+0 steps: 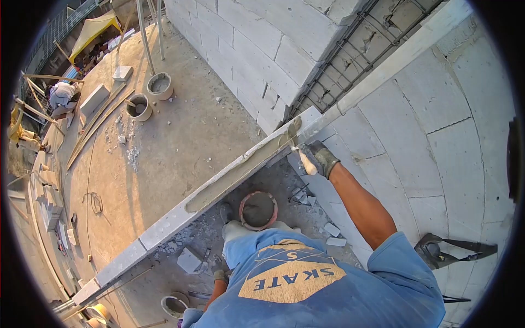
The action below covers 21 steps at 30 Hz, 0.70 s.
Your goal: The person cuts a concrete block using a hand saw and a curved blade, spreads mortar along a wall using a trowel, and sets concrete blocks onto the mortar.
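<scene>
My right hand (322,158), in a dark grey glove, is closed on a trowel with a pale wooden handle (308,164). The trowel blade (295,131) is at the upper end of a strip of wet mortar (240,170), which lies along the top of a low, narrow block wall (167,228). My left hand (221,276), also gloved, hangs low beside my body; its fingers are not clear. Between the low wall and my body is a reddish-rimmed bucket (258,210) holding grey mortar.
Tall block walls (426,142) rise on the right, with a rebar cage (355,60) beyond. Two buckets (159,86) and planks (98,128) lie across the low wall. Block pieces (190,260) and another bucket (175,304) are at lower left. A person (63,95) crouches far left.
</scene>
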Tool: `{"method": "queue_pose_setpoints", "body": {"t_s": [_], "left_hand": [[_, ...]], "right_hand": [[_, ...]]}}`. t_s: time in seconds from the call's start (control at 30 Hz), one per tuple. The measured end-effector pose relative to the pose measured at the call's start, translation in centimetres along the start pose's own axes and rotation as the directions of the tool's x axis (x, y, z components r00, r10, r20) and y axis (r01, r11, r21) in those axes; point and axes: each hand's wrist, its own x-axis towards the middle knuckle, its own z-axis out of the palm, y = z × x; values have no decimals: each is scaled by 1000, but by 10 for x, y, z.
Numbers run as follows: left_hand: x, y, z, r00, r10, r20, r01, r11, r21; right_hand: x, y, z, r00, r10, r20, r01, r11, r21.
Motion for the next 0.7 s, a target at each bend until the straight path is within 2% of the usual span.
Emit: {"method": "queue_pose_setpoints", "body": {"t_s": [0.03, 0.07, 0.13, 0.17, 0.2, 0.23, 0.27, 0.3, 0.33, 0.37, 0.4, 0.43, 0.47, 0.5, 0.57, 0.6, 0.63, 0.67, 0.7], "left_hand": [[16, 2, -7, 1000, -4, 13, 4, 1000, 1], [30, 2, -15, 1000, 0, 25, 0, 1000, 21], [54, 1, -33, 998, 35, 54, -43, 988, 149], [64, -1, -47, 989, 119, 93, -145, 924, 355], [82, -35, -38, 1000, 16, -8, -16, 996, -88], [86, -41, -44, 1000, 8, 6, -8, 997, -82], [92, -43, -50, 1000, -23, 4, 24, 974, -227], [98, -44, -56, 998, -56, 5, 54, 929, -366], [102, -50, -66, 998, -56, 17, 59, 931, -361], [105, -56, -74, 999, -25, 27, 31, 964, -263], [105, -51, -83, 997, 47, 54, -47, 999, 3], [96, -39, -92, 984, 147, 103, -175, 915, 364], [90, -32, -101, 970, 198, 138, -242, 817, 524], [84, -29, -102, 967, 208, 145, -253, 799, 546], [103, -53, -91, 998, 40, 45, -47, 982, 180], [110, -56, -91, 986, -166, 14, 165, 960, -228], [117, -51, -96, 987, -158, 18, 158, 961, -227], [122, -47, -98, 996, -68, 63, 74, 992, -102], [125, -43, -98, 993, 14, 117, -17, 1000, 18]], "right_hand": [[-8, -32, 17, 966, -106, -237, -13, 892, -452], [9, -36, 15, 963, -100, -252, -28, 889, -458], [49, -23, -7, 966, -179, -187, 14, 759, -651], [64, -20, -15, 967, -196, -165, 21, 704, -710], [72, -22, -21, 987, -111, -116, 21, 805, -593], [75, -22, -19, 998, -41, -58, 10, 889, -459], [65, -33, -1, 996, -90, -21, 39, 620, -784], [54, -44, 18, 990, -139, 15, 49, 241, -969], [50, -38, 22, 995, 3, -100, -58, 833, -550], [45, -31, 25, 980, 175, -95, -159, 974, 159], [1, -59, 64, 963, 247, -110, -203, 929, 309], [-11, -56, 71, 961, 247, -123, -200, 930, 307], [-20, -53, 75, 968, 246, -49, -227, 943, 243], [-28, -49, 78, 969, 247, 27, -247, 953, 177], [-36, -29, 78, 999, 42, 32, -39, 996, -86], [-38, -18, 74, 997, 75, 10, -76, 995, 63], [-40, -5, 68, 994, 108, -5, -105, 972, 211], [-40, 18, 56, 970, 130, 206, -226, 797, 560], [-37, 48, 52, 971, 126, 204, -221, 800, 558]]}}
